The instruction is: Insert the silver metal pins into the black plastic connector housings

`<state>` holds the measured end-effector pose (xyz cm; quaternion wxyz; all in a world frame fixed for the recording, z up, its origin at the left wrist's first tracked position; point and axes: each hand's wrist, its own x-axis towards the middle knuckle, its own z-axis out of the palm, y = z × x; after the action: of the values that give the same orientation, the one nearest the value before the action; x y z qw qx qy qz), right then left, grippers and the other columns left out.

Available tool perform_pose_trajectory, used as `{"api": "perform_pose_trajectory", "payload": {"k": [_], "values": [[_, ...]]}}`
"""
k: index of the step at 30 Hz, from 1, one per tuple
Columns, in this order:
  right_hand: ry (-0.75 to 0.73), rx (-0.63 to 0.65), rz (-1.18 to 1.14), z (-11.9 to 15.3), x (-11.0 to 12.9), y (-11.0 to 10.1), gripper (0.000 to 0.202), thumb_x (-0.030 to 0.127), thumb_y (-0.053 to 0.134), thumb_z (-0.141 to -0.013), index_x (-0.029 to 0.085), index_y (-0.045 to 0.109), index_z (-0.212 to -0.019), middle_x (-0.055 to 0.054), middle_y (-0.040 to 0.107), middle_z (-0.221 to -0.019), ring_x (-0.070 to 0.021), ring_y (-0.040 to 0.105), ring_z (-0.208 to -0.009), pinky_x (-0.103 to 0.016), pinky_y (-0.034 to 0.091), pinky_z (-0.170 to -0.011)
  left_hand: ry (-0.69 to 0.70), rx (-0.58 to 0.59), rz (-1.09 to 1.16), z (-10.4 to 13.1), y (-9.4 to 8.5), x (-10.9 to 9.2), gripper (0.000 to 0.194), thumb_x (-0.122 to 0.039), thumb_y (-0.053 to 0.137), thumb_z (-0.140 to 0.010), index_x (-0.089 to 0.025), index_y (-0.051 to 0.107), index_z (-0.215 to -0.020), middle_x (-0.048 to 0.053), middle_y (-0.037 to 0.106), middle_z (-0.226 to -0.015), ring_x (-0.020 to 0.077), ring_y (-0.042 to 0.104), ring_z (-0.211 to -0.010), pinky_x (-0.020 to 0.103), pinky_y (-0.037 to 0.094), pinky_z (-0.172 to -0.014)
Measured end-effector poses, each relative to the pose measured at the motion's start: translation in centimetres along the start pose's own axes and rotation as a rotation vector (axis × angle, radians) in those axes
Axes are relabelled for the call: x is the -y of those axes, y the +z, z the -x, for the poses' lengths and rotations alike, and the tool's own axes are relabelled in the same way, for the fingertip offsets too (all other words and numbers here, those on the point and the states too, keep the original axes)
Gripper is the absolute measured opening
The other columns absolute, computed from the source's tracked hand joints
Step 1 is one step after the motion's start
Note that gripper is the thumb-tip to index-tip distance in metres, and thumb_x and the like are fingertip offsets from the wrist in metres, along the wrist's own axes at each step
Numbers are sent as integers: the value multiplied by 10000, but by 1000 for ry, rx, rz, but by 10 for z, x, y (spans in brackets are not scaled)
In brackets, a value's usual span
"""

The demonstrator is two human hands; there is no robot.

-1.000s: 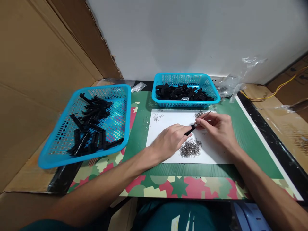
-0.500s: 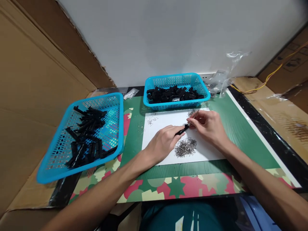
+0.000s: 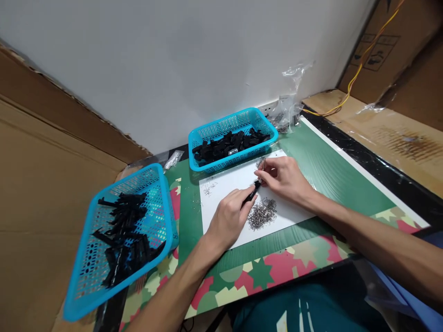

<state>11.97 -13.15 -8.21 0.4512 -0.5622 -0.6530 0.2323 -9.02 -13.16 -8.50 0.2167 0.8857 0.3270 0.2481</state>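
Note:
My left hand point(image 3: 231, 214) grips a slim black plastic part point(image 3: 249, 196) between thumb and fingers, over a white sheet of paper point(image 3: 221, 203). Close to its far end, my right hand point(image 3: 282, 175) is closed in a pinch around a thin metal tool point(image 3: 264, 165) that looks like tweezers. The tool's tip meets or nearly meets the black part; a tiny piece there is too small to tell. Just below the hands lies a heap of small bent metal pieces point(image 3: 262, 214), perhaps springs. A smaller metal heap point(image 3: 260, 162) is partly hidden behind my right hand.
A blue basket point(image 3: 169, 216) on the left holds long black parts point(image 3: 124, 221). Behind the paper, another blue basket point(image 3: 199, 167) holds smaller black parts point(image 3: 221, 145). Clear plastic bags point(image 3: 287, 108) stand by the wall. Loose metal bits point(image 3: 208, 188) lie at the paper's left.
The camera view has turned, so the scene appears tilted and shifted left. The tool in my right hand stands more upright; both hands keep their hold.

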Motion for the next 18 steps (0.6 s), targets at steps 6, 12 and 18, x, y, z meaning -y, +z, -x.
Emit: {"api": "perform_pose_trajectory", "payload": {"k": [6, 12, 18], "values": [[-21, 16, 53, 1, 2, -1, 199, 211, 683, -905, 189, 705, -708, -15, 716, -641, -144, 609, -585, -314, 453, -634, -4, 14, -29, 1, 2, 0, 306, -217, 565, -1058, -137, 659, -1337, 126, 773, -1132, 249, 738, -1007, 425, 616, -865], [49, 20, -16, 1, 3, -3, 175, 226, 689, -891, 185, 733, -727, -26, 733, -658, -156, 638, -602, -313, 481, -630, -43, 0, 0, 1, 2, 0, 299, -236, 575, -1057, -159, 668, -1331, 110, 770, -1175, 237, 736, -1051, 406, 607, -903], [113, -13, -104, -4, -2, -9, 174, 268, 674, -922, 176, 728, -785, -45, 741, -706, -184, 679, -660, -327, 517, -653, -21, -12, -44, 2, 1, -2, 293, -255, 563, -1063, -160, 675, -1316, 100, 771, -1052, 230, 722, -944, 394, 605, -808]]}}
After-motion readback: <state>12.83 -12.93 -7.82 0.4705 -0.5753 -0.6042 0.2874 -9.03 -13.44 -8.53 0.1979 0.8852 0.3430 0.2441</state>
